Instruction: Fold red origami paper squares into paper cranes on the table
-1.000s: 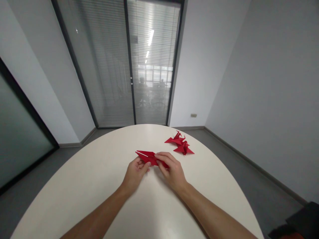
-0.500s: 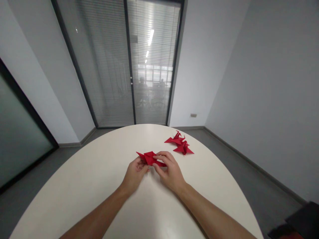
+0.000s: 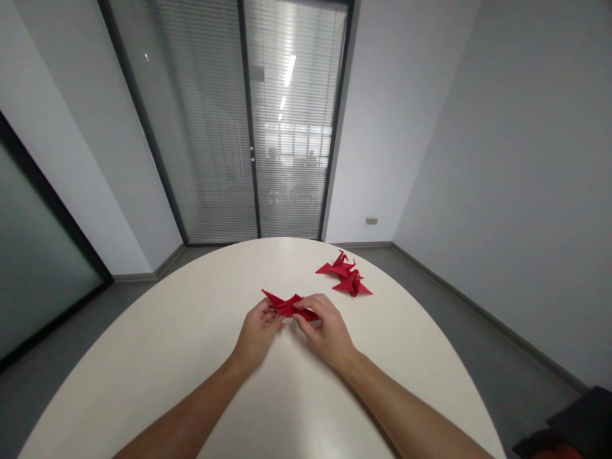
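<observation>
Between my two hands, just above the table, is a folded red paper crane [image 3: 285, 307]. Its left end is pinched in my left hand [image 3: 258, 326], and a pointed tip sticks out above those fingers. My right hand [image 3: 326, 320] grips the right part, with thumb and fingertips at the middle folds. Fingers cover much of both ends. Finished-looking red paper cranes [image 3: 352, 284] lie close together on the table, beyond my right hand and to its right, their wings spread and thin necks raised.
The round white table [image 3: 215, 280] curves away in front of me. Past it stand a glass partition [image 3: 205, 159] with blinds and a grey wall [image 3: 516, 159]. A dark object [image 3: 581, 424] sits at the lower right, off the table.
The middle of the held paper, a raised flat panel before, is now folded down and narrower, with its creases pressed in. Both hands stay almost in place; the other cranes have not moved.
</observation>
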`<state>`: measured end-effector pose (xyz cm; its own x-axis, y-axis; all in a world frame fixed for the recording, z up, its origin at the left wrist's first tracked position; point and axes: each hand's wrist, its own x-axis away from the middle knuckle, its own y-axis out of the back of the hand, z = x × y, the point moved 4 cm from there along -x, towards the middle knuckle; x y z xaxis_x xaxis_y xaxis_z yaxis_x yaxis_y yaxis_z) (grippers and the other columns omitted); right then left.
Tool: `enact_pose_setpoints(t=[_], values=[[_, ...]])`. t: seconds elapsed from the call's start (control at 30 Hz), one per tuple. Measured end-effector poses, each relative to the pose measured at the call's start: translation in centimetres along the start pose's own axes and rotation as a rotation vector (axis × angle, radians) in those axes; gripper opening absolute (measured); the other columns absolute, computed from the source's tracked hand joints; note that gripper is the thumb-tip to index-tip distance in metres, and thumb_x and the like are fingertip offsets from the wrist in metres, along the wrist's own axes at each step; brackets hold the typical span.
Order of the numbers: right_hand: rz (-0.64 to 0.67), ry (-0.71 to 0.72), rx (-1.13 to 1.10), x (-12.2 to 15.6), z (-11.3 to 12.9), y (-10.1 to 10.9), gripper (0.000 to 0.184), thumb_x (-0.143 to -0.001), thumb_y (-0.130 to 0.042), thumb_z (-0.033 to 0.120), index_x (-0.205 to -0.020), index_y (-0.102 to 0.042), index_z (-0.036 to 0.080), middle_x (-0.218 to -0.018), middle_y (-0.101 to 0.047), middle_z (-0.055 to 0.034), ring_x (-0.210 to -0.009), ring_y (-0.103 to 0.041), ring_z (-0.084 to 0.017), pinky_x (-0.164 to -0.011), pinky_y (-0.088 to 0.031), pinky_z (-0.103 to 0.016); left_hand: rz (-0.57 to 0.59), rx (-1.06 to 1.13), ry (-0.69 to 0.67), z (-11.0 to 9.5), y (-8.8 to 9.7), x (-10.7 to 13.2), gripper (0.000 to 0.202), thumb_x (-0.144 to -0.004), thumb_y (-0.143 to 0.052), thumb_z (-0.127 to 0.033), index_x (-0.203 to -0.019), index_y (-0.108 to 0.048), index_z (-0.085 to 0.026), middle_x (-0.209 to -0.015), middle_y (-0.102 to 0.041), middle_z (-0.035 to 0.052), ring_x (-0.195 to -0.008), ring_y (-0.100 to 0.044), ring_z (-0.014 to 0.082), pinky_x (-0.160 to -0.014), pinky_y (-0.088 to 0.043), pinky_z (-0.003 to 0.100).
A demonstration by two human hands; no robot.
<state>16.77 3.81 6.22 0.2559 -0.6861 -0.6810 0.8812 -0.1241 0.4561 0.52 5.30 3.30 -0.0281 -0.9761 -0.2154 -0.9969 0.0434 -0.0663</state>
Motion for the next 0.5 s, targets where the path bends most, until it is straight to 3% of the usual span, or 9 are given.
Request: enact_pose_setpoints(t=[0.27, 0.37, 0.5], values=[[0.091, -0.004, 0.001, 0.1, 0.4, -0.3, 0.024, -0.092, -0.061, 0.019, -0.115, -0.068, 0.025, -0.091, -0.071, -0.0045, -0.086, -0.062, -0.021, -0.081, -0.047, -0.037, -0.030, -0.028, -0.005, 0.1, 0.3, -0.3, 0.025, -0.073, -0.066, -0.028, -0.095, -0.065, -0.016, -0.095, -0.076, 0.0079, -0.079, -0.072, 0.0198, -0.067, -0.057, 0.029], [0.074, -0.094, 0.000, 0.2, 0.0, -0.4, 0.019, -0.094, -0.058, 0.020, -0.108, -0.070, 0.026, -0.091, -0.073, -0.0036, -0.086, -0.064, -0.021, -0.081, -0.046, -0.036, -0.030, -0.034, -0.008, 0.2, 0.3, -0.3, 0.026, -0.075, -0.065, -0.029, -0.097, -0.065, -0.016, -0.097, -0.076, 0.0083, -0.079, -0.072, 0.0200, -0.067, -0.058, 0.029], [0.085, -0.168, 0.000, 0.2, -0.6, -0.6, 0.011, -0.088, -0.065, 0.018, -0.096, -0.069, 0.025, -0.070, -0.067, 0.0016, -0.074, -0.061, -0.019, -0.079, -0.044, -0.035, -0.041, -0.043, -0.040, 0.2, 0.4, -0.2, 0.025, -0.073, -0.064, -0.027, -0.096, -0.065, -0.017, -0.096, -0.076, 0.0078, -0.080, -0.072, 0.0202, -0.070, -0.057, 0.030]])
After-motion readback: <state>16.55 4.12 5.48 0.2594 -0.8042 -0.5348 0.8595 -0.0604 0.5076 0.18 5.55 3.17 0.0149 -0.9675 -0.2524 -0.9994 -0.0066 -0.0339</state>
